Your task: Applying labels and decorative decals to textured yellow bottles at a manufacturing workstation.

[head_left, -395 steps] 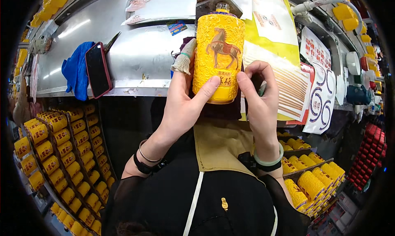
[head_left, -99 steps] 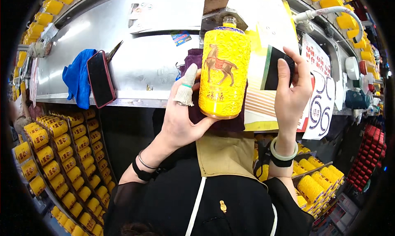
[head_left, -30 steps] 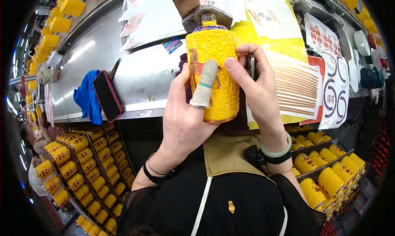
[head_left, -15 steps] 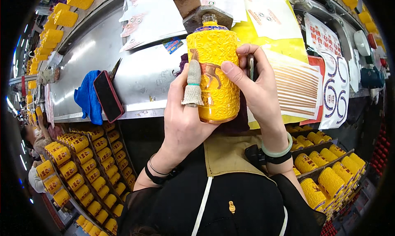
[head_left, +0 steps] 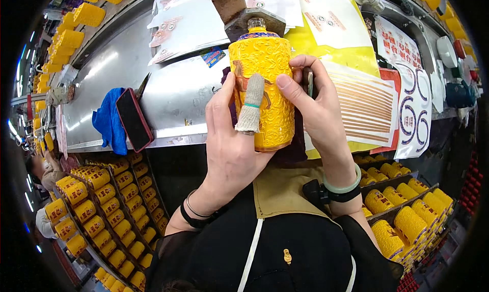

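Observation:
A yellow embossed bottle with a clear glass neck, a blue-patterned shoulder and a brown horse picture is held between my two hands, its neck pointing away from me. My left hand grips its left side and base, the thumb, in a knitted grey finger sleeve with a green band, pressing over the horse and partly covering it. On the bottle's right side, my right hand rests thumb and fingertips against the wall. A slim dark object with a light edge sits inside its curled fingers; its kind is unclear.
Beyond the bottle stands a metal block on the steel bench. Phone, blue cloth and dark pointed tool lie left. Sheets of brown strips and curved purple stickers lie right. Racks of yellow bottles flank me below.
The bottle has turned so that its horse picture sits further left. My left thumb has slid rightward across the front, while my right hand keeps nearly the same place.

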Available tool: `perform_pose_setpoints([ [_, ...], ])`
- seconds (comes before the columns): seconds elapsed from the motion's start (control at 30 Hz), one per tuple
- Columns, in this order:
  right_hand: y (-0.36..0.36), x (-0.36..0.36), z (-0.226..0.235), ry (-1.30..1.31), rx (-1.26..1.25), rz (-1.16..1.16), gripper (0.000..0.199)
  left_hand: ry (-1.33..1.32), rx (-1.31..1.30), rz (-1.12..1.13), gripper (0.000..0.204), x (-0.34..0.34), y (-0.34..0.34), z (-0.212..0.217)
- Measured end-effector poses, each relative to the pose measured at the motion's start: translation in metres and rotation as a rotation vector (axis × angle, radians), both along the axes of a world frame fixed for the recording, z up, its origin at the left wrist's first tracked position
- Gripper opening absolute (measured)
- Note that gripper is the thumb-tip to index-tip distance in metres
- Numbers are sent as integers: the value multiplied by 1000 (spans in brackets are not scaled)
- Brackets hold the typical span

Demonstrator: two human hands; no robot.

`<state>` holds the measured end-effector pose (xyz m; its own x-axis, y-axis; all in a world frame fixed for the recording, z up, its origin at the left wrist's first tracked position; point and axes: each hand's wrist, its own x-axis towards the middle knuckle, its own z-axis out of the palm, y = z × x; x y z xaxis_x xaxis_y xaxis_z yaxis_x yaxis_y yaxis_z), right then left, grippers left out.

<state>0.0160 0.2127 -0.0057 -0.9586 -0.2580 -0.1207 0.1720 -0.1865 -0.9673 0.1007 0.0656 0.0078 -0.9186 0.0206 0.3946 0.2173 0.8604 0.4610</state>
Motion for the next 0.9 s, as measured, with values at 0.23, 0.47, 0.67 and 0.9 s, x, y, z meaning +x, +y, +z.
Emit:
perform_pose_setpoints([
  [0.23,0,-2,-6,90,88,-13,35,-12,15,12,85,1,2,5],
  [0.47,1,-3,-3,39,33,5,38,9,10,14,83,0,2,2],
  [0.67,2,-3,-8,77,51,-3,40,22,7,8,84,-1,2,1],
  [0.9,3,-3,-3,71,64,10,39,10,4,10,83,-1,2,1],
])
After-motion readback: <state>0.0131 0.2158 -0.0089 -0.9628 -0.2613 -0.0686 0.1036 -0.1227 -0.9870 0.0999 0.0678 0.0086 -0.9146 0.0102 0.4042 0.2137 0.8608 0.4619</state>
